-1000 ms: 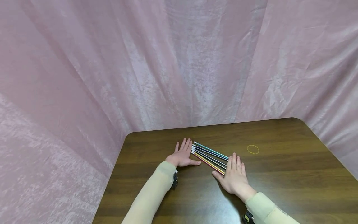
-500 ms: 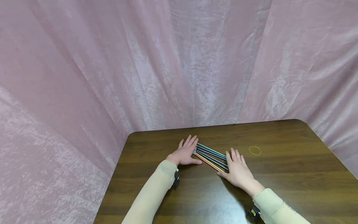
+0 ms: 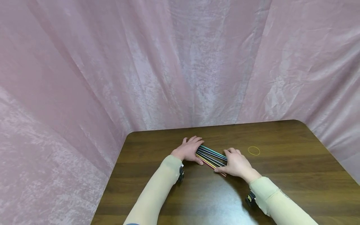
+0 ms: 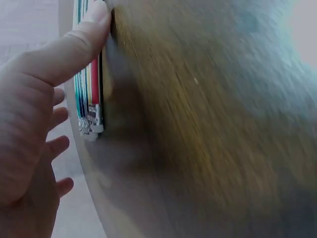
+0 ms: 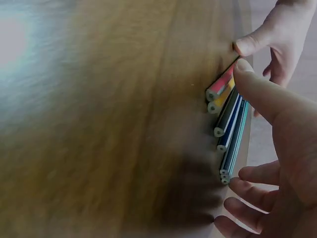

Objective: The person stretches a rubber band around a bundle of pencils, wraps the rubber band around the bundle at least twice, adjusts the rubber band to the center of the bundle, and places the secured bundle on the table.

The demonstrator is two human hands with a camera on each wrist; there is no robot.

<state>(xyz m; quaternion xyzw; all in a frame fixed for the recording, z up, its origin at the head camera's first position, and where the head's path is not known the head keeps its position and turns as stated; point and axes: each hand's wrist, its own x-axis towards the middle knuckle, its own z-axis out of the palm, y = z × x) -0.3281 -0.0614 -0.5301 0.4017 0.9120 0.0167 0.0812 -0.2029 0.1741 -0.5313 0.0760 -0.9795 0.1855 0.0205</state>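
Observation:
Several pencils (image 3: 211,154) lie slantwise on the table in a narrow fan; red, yellow, black, blue and teal barrels show. My left hand (image 3: 189,149) holds their eraser end, thumb on the near side and fingers along the far side. White erasers with metal ferrules (image 4: 91,124) are visible in the left wrist view. Toward the other end, my right hand (image 3: 237,163) grips the bunch between thumb and fingers. In the right wrist view its thumb (image 5: 245,69) presses by the red pencil (image 5: 218,89), and the flat unsharpened ends sit at uneven lengths.
A thin yellow rubber band (image 3: 248,150) rests on the wooden table (image 3: 295,175), right of the pencils. Pink velvet curtain (image 3: 197,68) hangs behind and to the sides of the table. Small dark devices sit at both wrists.
Both hands, flatter and more spread before, have closed in around the pencils from near and far sides. The left hand has shifted slightly right, covering the eraser ends in the head view.

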